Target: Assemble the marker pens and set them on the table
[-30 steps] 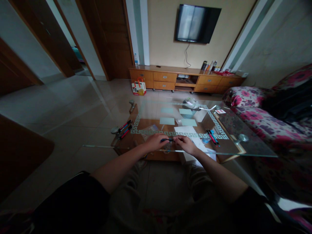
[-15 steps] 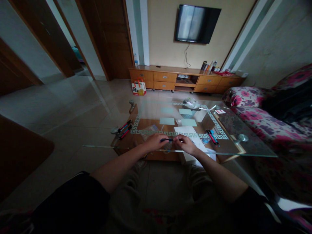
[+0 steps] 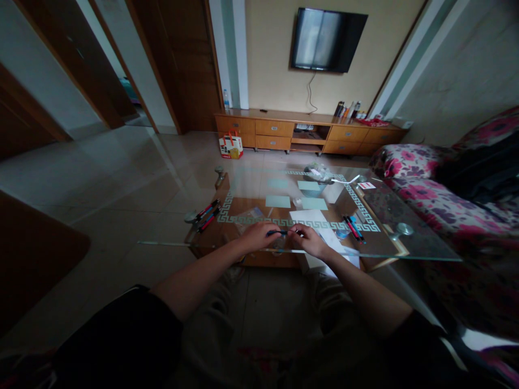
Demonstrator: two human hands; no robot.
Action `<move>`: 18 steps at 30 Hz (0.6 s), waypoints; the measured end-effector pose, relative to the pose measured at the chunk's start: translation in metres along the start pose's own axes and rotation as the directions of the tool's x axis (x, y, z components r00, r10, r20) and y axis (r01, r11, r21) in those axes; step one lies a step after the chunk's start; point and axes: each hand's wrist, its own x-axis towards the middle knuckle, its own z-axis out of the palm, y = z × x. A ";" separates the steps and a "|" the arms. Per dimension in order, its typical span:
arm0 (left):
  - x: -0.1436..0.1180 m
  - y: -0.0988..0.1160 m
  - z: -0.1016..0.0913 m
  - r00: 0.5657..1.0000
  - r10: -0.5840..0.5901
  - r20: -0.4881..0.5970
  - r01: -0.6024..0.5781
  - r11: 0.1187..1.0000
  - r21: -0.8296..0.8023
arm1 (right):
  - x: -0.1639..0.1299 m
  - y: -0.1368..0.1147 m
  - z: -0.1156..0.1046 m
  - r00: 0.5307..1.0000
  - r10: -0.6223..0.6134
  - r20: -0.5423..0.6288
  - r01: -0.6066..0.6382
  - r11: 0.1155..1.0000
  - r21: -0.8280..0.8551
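The left hand grips a slim, dark-blue, pen-like stick over the near side of the clear glass tabletop, while the right hand pinches its other end.

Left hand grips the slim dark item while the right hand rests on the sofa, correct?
No: the right hand isn't on the sofa; the head view shows it at the slim dark item, facing the left hand, which does grip it.

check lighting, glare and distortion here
Head view: dim, black sleeves losing detail in shadow; head view: pale glare on the television; head view: wide-angle stretch toward edges; head view: dark pen-like object between left hand and right hand lacks detail.
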 end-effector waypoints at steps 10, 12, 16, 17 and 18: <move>0.002 -0.003 0.001 1.000 0.003 0.027 -0.004 1.000 0.022 | -0.001 0.006 0.003 0.999 -0.020 0.028 0.019 1.000 0.019; 0.002 -0.005 0.002 1.000 0.002 0.026 -0.003 0.999 0.036 | -0.002 0.004 0.003 0.999 -0.022 0.026 0.022 1.000 0.019; 0.002 -0.009 0.004 1.000 0.011 0.012 -0.012 0.999 0.043 | -0.003 0.001 0.001 0.999 -0.045 0.018 0.046 0.999 -0.012; 0.002 -0.010 0.004 1.000 0.011 0.009 -0.011 0.999 0.042 | -0.003 0.001 0.001 0.998 -0.052 0.018 0.053 0.998 -0.020; 0.002 -0.011 0.004 1.000 0.009 0.009 -0.010 0.999 0.041 | -0.003 0.001 0.001 0.998 -0.062 0.017 0.062 0.998 -0.029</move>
